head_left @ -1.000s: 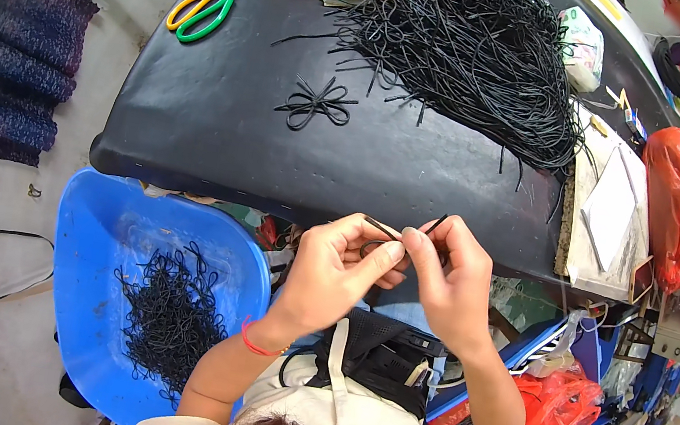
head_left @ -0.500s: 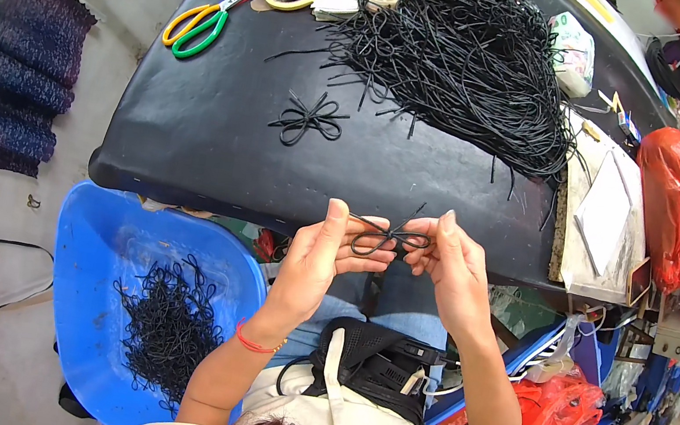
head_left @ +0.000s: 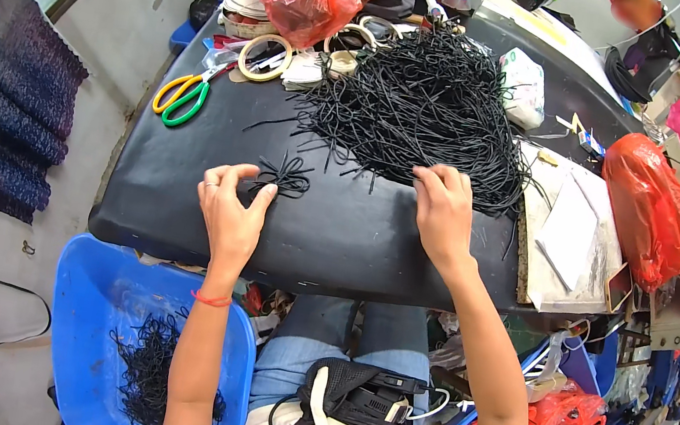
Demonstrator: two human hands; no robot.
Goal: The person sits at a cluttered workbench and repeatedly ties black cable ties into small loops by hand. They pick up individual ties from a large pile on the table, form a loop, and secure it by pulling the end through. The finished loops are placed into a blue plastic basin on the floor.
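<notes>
My left hand (head_left: 230,217) is over the near left part of the black table, thumb and fingers apart, beside a small pile of black cord bows (head_left: 285,175). Its fingertips partly cover the pile's left edge. Farther right, my right hand (head_left: 444,216) is at the near edge of a large heap of loose black cords (head_left: 428,106). Its thumb and fingers are pinched together on a cord there, though the fingertips hide most of the grip.
Scissors with yellow and green handles (head_left: 183,99) lie at the table's left, next to a tape roll (head_left: 265,57). A blue tub (head_left: 69,321) holding tied black cords stands below left. Red plastic bags (head_left: 652,209) and a pale board (head_left: 569,280) are at the right.
Both hands have parted and reached forward. The tied cord bow they held is out of my hands, and the left hand is at the bow pile. My right hand has gone to the cord heap.
</notes>
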